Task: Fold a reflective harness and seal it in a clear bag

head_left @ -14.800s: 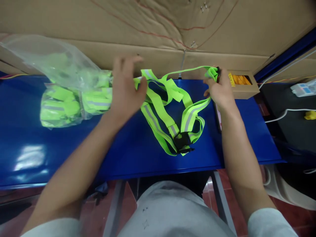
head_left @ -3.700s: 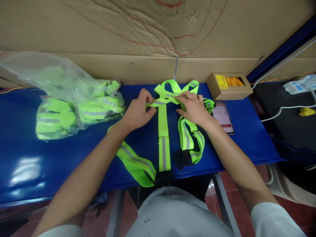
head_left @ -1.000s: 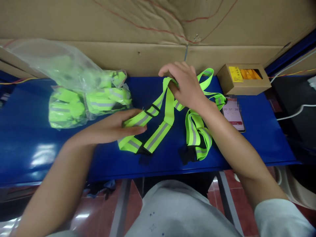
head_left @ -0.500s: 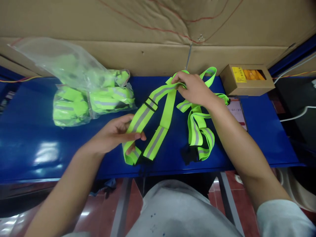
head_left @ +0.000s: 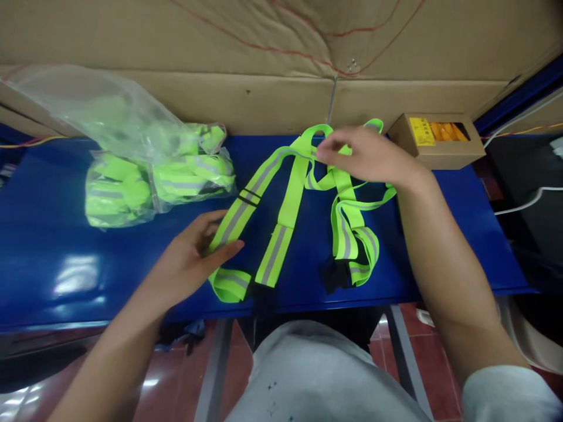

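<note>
A neon yellow-green reflective belt harness (head_left: 276,252) with grey stripes lies spread on the blue table. My left hand (head_left: 193,255) is loosely around its left strap, thumb across the front and fingers partly hidden behind. A black slider (head_left: 248,198) sits higher on that strap. Over the harness's upper middle is my right hand (head_left: 363,153), slightly blurred, with thumb and forefinger apart and nothing seen between them. Looped straps (head_left: 345,231) bunch below it on the right, beside a black buckle (head_left: 336,275) at the front.
Clear plastic bags (head_left: 118,190) packed with similar green straps lie at the back left. A cardboard box (head_left: 444,140) with orange contents stands at the back right. Cardboard (head_left: 264,99) walls the rear of the blue table (head_left: 44,246). A white cable (head_left: 523,202) runs at right.
My right hand has let go of the upper strap and moved slightly right. The left strap now lies flatter and farther left, and my left hand has shifted left with it.
</note>
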Tool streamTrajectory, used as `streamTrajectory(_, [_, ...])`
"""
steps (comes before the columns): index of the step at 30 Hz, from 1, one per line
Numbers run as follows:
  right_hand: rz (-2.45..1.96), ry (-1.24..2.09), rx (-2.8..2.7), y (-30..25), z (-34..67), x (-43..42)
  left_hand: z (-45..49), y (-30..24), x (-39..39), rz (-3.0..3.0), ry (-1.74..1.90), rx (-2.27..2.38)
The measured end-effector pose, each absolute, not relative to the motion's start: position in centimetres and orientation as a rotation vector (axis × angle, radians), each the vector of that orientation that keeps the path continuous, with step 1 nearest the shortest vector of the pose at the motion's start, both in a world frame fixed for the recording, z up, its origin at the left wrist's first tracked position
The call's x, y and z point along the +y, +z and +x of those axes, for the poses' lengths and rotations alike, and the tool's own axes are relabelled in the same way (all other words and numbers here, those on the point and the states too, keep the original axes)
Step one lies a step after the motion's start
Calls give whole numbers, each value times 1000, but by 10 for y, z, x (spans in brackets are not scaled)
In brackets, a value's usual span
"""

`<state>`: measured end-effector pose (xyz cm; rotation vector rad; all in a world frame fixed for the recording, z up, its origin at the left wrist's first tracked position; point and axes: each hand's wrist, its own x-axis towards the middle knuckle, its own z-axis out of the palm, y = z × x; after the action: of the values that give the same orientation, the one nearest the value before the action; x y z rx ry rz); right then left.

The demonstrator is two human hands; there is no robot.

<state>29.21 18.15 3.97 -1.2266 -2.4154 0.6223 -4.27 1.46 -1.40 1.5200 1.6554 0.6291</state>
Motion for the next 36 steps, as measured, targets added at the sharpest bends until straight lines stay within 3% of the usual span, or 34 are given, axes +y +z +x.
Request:
streamTrajectory(5, [-1458,350,-2647,18,271,162,-39,7,2,1904,175,2096])
streamTrajectory(7, [-1431,365,-2634,11,261,160,-26,19,7,2027,221,2203])
streamTrajectory(12, [-1185,351,-2692,1,247,165,14,23,75,2424,626,1855])
streamTrajectory(15, [-1118,323,-2680,6,257,165,27,14,127,2688,375,1569])
streamTrajectory(19, [-1249,254,-2469,27,297,155,32,10,154,2756,81,1654])
streamTrajectory(23, [-1467,101,-2281,35,326,137,31,16,147,2631,125,1835])
streamTrajectory(27, [-1585,66,-2237,19,324,133,38,25,136,2554,-68,1955])
streamTrajectory(36, [-1711,60,-2313,-8,317,169,84,33,142,2670,41,1661])
